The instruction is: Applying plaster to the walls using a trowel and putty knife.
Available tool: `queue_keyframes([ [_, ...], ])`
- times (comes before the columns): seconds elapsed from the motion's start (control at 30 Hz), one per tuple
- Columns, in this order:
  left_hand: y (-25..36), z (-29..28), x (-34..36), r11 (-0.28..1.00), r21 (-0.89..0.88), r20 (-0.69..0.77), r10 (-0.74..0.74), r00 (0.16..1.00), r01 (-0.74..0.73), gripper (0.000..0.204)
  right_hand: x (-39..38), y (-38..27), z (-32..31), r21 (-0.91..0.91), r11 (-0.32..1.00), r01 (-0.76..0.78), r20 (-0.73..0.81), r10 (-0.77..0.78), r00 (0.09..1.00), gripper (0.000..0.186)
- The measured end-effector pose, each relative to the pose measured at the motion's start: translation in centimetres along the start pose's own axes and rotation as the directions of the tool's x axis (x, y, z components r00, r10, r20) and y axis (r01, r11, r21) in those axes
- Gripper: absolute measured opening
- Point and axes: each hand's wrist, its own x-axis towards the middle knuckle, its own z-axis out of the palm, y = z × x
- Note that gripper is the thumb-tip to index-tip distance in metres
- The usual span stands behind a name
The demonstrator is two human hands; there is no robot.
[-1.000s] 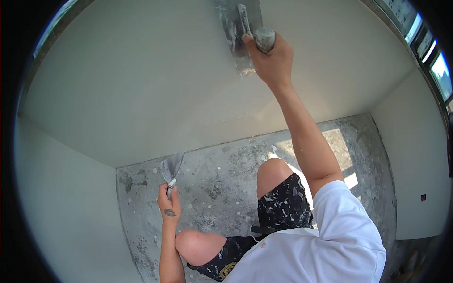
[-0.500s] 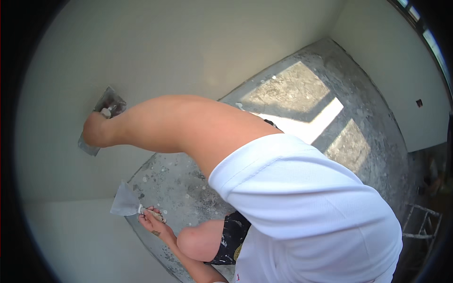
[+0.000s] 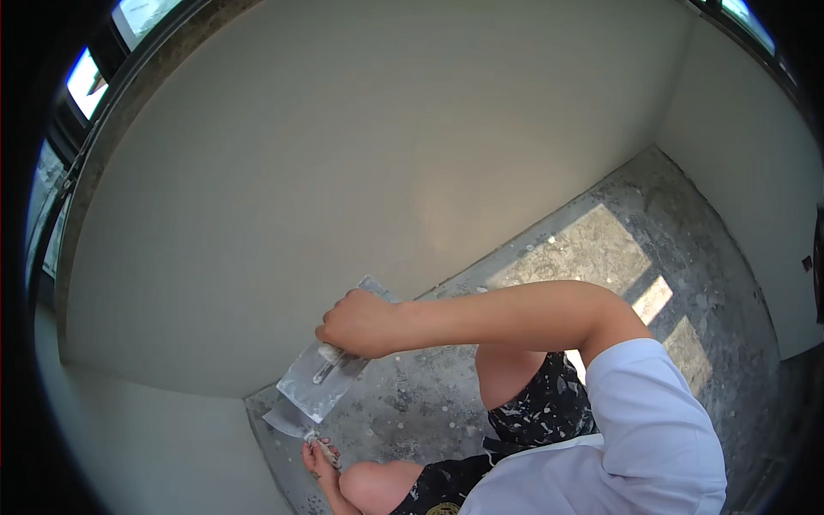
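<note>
My right hand is closed on the handle of a flat, plaster-smeared steel trowel, low and left of centre. Just below it, my left hand grips a wide putty knife by its handle, beside my left knee. The trowel's lower end overlaps the putty knife's blade in this view; I cannot tell if they touch. Behind both tools rises a smooth pale wall.
A paint-spotted concrete floor lies around my bent knees, with sunlit patches to the right. Side walls meet it left and right. Window frames show at the upper edges, and a small dark opening sits in the right wall.
My right hand has brought the trowel down from the wall, where it was high and later further left, to just above the putty knife in my left hand. The view has also swung.
</note>
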Motion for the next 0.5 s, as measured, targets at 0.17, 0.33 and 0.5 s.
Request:
queue_keyframes([
  [0.17,6.9,6.9,2.8,0.971,0.186,0.204,-0.186,0.961,0.148,0.021,-19.3,11.3,-0.2,0.190,0.776,-0.601,-0.068,0.621,0.781,0.033],
  [0.33,9.6,20.1,6.9,0.859,0.310,0.343,-0.500,0.795,0.406,0.025,-40.4,9.6,0.5,0.157,-0.119,-0.980,0.056,0.992,-0.112,0.027],
  [0.5,9.9,26.3,4.7,0.694,0.461,0.341,-0.714,0.612,0.552,0.032,-50.6,-9.4,1.9,-0.166,-0.677,-0.717,0.273,0.667,-0.693,0.029],
])
